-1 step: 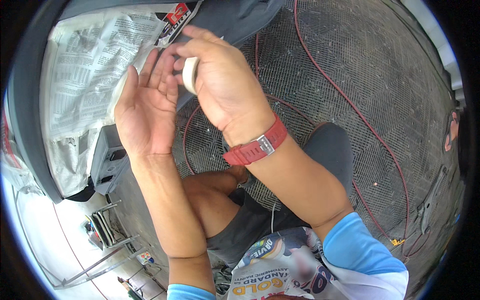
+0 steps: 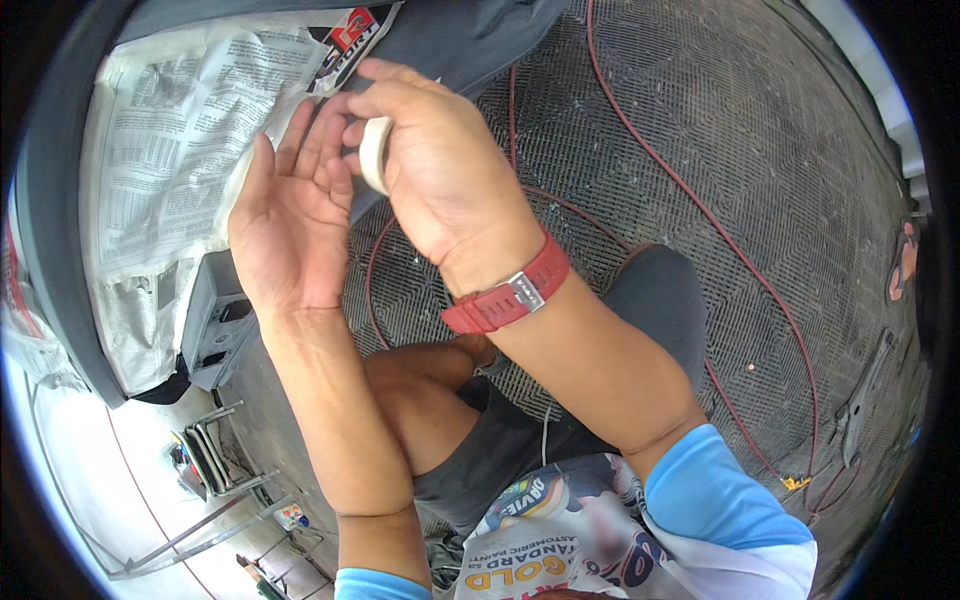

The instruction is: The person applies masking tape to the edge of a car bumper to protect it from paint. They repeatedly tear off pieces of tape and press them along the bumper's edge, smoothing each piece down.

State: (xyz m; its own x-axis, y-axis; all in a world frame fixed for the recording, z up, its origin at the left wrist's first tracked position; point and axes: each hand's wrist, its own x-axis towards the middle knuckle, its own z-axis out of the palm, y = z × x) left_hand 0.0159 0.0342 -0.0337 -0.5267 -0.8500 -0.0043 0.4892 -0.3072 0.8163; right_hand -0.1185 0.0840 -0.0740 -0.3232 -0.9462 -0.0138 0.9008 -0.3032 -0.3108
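My right hand, with a red watch strap at the wrist, has its fingers round a roll of pale masking tape. The roll stands on edge between the fingers and the palm. To its left, my left hand is palm up with its fingers stretched out, holding nothing that shows. Its fingertips are close to the fingers of my right hand; I cannot tell whether they touch. Beyond both hands is a dark grey panel, with newspaper taped over part of it. The left thumb overlaps the newspaper's taped edge.
A red hose runs across the ridged dark mat on the right and loops behind my hands. A grey box-like part sits below the newspaper. Metal frames stand at the lower left. My bent legs are beneath my forearms.
My right hand has shifted slightly left and down, carrying the tape roll with it. The left hand has hardly moved.
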